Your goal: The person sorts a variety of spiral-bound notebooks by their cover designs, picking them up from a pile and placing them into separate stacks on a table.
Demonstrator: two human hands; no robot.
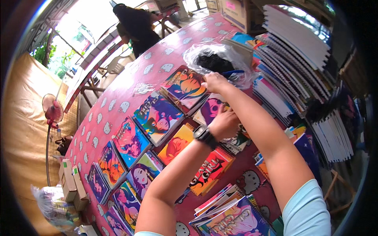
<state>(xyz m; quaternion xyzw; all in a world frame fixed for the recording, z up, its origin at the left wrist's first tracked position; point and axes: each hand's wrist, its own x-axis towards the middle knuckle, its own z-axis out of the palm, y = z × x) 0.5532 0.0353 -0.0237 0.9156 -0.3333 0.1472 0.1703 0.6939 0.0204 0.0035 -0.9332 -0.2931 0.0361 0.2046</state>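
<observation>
My right hand [215,82] reaches to the far row of spiral notebooks, its fingers pinched at the right corner of a notebook with an orange-and-purple cover [185,87]. Below it, my left hand [226,123], with a black watch [203,134] on the wrist, is over a notebook with a pink-and-purple cover [207,111]. My right forearm partly hides its fingers. Stacks of similar notebooks lie in rows on the table, among them a blue-purple one [158,116], a yellow-orange one [176,144] and a red one [210,168].
A pink patterned cover [118,103] lies over the table. Tall piles of spiral notebooks [293,74] stand at the right, beside a clear plastic bag [214,59] with black contents. More notebooks [236,220] lie near me. A fan [52,108] stands left; a person [138,29] is beyond the table.
</observation>
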